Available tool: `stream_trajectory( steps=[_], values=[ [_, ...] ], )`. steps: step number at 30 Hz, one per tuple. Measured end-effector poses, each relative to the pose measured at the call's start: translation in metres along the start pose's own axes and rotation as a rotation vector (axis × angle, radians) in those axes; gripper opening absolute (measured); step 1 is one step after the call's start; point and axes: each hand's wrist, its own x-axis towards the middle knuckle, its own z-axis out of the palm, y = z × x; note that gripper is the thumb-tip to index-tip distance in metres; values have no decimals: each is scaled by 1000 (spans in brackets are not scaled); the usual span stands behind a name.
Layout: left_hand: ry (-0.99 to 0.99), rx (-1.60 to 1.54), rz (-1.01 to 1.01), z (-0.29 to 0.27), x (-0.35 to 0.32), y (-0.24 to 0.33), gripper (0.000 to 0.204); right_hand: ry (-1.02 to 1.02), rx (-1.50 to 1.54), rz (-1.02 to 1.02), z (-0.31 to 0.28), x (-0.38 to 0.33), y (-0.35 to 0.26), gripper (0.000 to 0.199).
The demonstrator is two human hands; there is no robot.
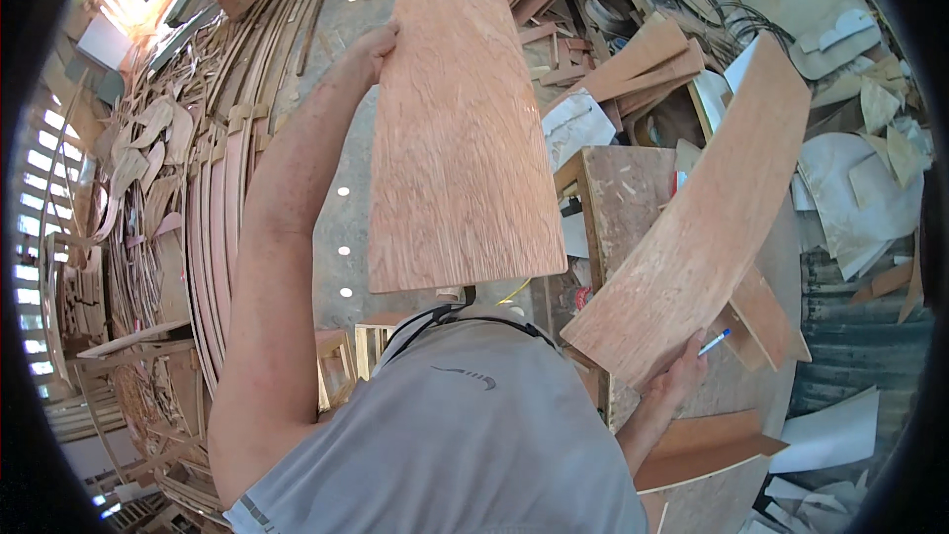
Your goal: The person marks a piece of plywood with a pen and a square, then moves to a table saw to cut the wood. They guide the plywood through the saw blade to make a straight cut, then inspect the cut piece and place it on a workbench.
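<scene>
Bare grey concrete floor strip (341,193) between piles: open passage. Left: dense stack of long curved brown wood strips (213,198) blocks. Right: cluttered wooden workbench (623,198), scattered plywood offcuts (643,64) crowd reach.

plywood board (460,129) left, curved panel (707,218) right, workbench (628,198) probably beneath
</scene>
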Motion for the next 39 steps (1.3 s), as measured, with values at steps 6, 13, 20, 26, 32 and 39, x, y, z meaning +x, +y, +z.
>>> stream_trajectory(
  steps=[6,13,20,26,32,39],
  values=[
    [-55,15,37,-1,-3,2,48,-34,2,1,-6,12,12,34],
    [6,88,63,-14,-14,-2,48,22,-11,31,4,6,12,26],
    [71,337,131,-107,13,31,48,-104,96,84,4,34,48,20],
    [60,265,223,5,-52,-5,54,-51,176,93,11,50,36,22],
    [210,680,469,7,-68,0,61,59,361,184,24,62,28,19],
    [292,1145,656,46,-108,-14,68,178,492,245,-2,86,70,24]
  ],
)
